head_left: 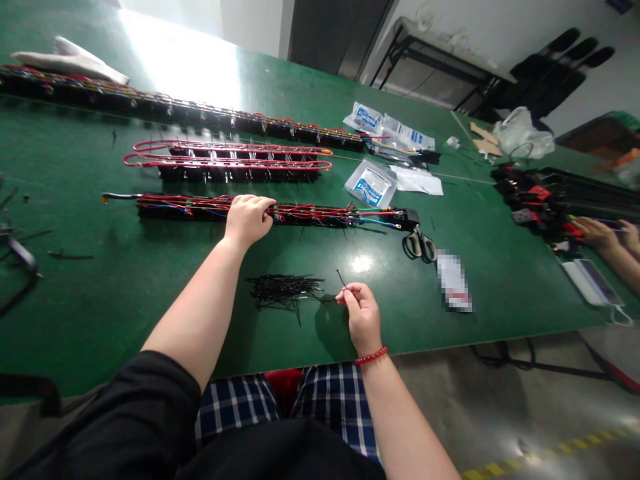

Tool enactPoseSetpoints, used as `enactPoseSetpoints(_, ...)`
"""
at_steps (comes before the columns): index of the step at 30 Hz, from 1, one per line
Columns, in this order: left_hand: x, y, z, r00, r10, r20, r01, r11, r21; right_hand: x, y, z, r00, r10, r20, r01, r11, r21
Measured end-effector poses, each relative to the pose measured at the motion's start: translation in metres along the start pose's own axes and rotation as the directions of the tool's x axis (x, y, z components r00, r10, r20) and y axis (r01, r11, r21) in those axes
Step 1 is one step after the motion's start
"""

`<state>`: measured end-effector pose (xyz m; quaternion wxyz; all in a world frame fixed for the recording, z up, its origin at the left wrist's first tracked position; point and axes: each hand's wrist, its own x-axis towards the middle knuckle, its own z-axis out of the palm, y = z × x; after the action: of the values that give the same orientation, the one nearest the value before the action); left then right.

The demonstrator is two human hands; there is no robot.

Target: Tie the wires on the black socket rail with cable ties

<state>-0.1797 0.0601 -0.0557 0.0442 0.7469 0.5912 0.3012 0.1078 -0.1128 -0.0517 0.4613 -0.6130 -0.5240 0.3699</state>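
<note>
My left hand (249, 220) is closed over the near wiring harness strip (315, 215), a long black bar with red, blue and green wires along its top. A black connector sits at the strip's right end. My right hand (361, 308) pinches a thin black cable tie (341, 279), which points up and to the left. Just left of that hand lies a loose pile of black cable ties (283, 289) on the green table (210, 347). Scissors (420, 247) with dark handles rest by the strip's right end.
Farther back lie a strip with looped red wires (240, 163) and a longer wired strip (200, 113). Plastic packets (371, 183) and a paper (417, 180) are to their right. At far right, another person's hands (595, 233) touch black parts near a phone-like device (593, 281).
</note>
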Motion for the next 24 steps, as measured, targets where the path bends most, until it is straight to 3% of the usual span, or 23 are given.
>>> enactPoseSetpoints(4, 0.000, 0.002, 0.003, 0.998, 0.057, 0.023, -0.056, 0.997, -0.045, 0.033, -0.001, -0.002, 0.992, 0.086, 0.090, -0.103, 0.974, 0.201)
enactPoseSetpoints(8, -0.001, 0.004, 0.003, 0.999, 0.046, 0.003, -0.046, 0.997, -0.057, 0.074, -0.004, 0.016, 0.972, 0.098, 0.212, -0.142, 0.968, 0.205)
enactPoseSetpoints(16, -0.001, 0.002, -0.001, 0.981, -0.128, -0.143, 0.136, 0.990, 0.047, 0.141, -0.023, 0.084, 0.959, -0.036, 0.282, -0.027, 0.976, 0.216)
enactPoseSetpoints(24, 0.005, 0.005, -0.004, 0.989, -0.113, -0.096, 0.114, 0.993, 0.002, 0.158, -0.033, 0.122, 0.887, -0.172, 0.428, 0.130, 0.984, 0.125)
